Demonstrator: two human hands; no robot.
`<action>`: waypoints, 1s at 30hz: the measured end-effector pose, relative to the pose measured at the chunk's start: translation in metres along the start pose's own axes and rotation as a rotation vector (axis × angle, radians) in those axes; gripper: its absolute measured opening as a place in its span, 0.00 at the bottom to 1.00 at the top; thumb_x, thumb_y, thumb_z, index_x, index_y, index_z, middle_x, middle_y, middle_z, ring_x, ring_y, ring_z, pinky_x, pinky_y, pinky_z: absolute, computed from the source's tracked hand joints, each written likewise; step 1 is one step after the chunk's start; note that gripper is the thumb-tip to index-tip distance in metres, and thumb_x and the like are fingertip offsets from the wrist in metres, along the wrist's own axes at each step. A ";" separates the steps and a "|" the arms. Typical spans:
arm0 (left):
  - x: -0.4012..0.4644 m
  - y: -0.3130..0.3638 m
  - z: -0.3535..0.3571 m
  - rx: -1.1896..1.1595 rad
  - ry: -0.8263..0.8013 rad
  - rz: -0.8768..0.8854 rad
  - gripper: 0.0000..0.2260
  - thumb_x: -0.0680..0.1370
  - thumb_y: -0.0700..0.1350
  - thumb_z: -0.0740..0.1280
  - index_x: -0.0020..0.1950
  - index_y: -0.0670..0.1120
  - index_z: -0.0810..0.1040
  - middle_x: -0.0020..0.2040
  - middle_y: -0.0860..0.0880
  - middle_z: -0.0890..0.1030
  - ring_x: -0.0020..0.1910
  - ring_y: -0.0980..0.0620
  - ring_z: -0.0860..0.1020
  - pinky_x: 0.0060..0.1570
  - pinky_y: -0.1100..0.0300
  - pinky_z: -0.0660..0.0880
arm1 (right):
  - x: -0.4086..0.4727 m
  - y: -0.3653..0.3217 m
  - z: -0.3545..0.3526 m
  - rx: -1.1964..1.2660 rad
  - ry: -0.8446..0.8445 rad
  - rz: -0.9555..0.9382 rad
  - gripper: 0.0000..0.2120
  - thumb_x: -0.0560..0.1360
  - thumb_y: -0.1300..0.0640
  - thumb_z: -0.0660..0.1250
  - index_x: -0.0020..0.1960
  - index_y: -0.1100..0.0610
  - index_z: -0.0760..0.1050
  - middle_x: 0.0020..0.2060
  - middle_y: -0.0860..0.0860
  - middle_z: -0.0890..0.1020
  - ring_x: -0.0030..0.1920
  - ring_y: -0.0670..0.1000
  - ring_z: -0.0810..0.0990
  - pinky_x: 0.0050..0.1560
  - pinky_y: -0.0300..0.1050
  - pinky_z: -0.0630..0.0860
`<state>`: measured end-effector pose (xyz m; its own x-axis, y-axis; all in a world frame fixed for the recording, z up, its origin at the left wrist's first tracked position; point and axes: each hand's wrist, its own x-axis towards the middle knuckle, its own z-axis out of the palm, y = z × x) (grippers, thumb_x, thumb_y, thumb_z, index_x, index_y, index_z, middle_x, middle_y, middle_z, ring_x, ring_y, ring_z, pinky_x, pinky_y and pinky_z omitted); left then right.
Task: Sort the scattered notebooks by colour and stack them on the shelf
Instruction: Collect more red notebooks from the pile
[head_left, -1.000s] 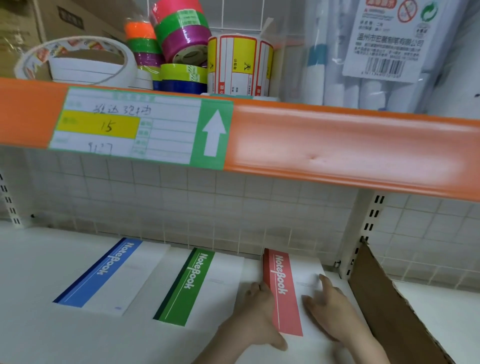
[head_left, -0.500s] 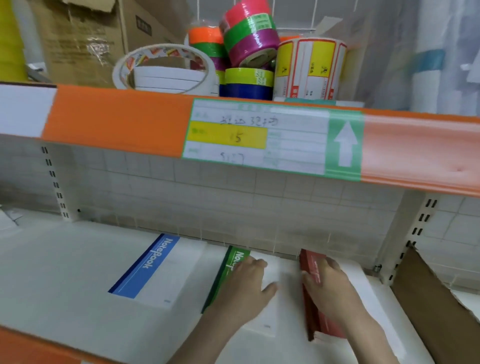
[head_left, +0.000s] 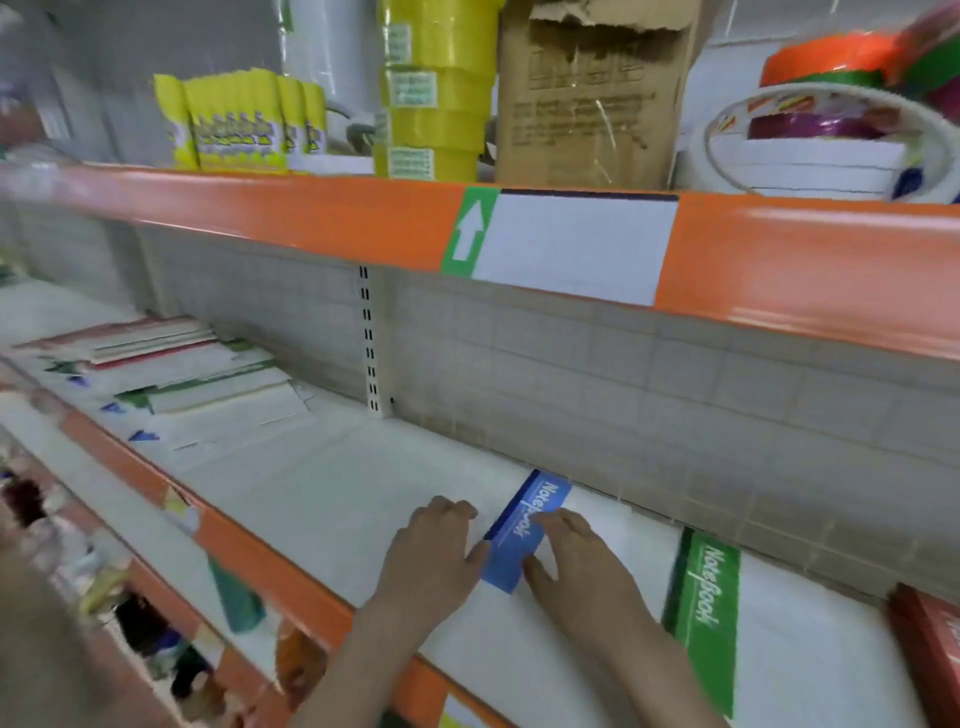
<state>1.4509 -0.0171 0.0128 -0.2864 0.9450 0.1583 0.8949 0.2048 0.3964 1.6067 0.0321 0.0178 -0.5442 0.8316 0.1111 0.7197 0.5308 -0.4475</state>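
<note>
From the head camera we see both forearms reaching forward over the white lower shelf (head_left: 322, 499). Our left hand (head_left: 434, 553) lies palm down just left of the white notebook with a blue spine band (head_left: 522, 535), fingers loosely bent, thumb touching the notebook's left edge; it pinches nothing. Our right hand (head_left: 576, 561) rests flat on that notebook's cover, fingers spread and pressing down. To the right lies a white notebook with a green band (head_left: 709, 608), then a red notebook (head_left: 930, 639) at the frame edge. A loose pile of scattered notebooks (head_left: 197, 379) sits far left on the same shelf.
</note>
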 end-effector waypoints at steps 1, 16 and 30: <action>0.001 -0.014 -0.005 0.028 0.017 -0.013 0.18 0.80 0.52 0.58 0.69 0.50 0.68 0.65 0.51 0.70 0.64 0.52 0.70 0.60 0.59 0.70 | 0.006 -0.013 0.007 0.007 -0.010 -0.021 0.24 0.80 0.48 0.56 0.74 0.50 0.60 0.73 0.47 0.61 0.71 0.48 0.64 0.69 0.42 0.64; 0.006 -0.212 -0.078 0.167 0.079 -0.240 0.22 0.80 0.55 0.57 0.73 0.52 0.62 0.67 0.50 0.69 0.60 0.52 0.74 0.58 0.55 0.74 | 0.107 -0.145 0.104 0.044 -0.143 -0.157 0.24 0.80 0.47 0.55 0.74 0.50 0.59 0.74 0.47 0.60 0.72 0.48 0.62 0.71 0.43 0.61; 0.001 -0.318 -0.118 0.207 0.125 -0.386 0.20 0.81 0.55 0.56 0.70 0.49 0.67 0.66 0.48 0.71 0.62 0.47 0.72 0.58 0.50 0.74 | 0.173 -0.260 0.161 0.083 -0.228 -0.279 0.23 0.80 0.50 0.57 0.73 0.53 0.61 0.70 0.51 0.66 0.67 0.51 0.69 0.66 0.47 0.67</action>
<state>1.1262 -0.1116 -0.0064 -0.6402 0.7539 0.1475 0.7604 0.5946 0.2612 1.2563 0.0112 0.0103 -0.8033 0.5940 0.0424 0.4978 0.7089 -0.4996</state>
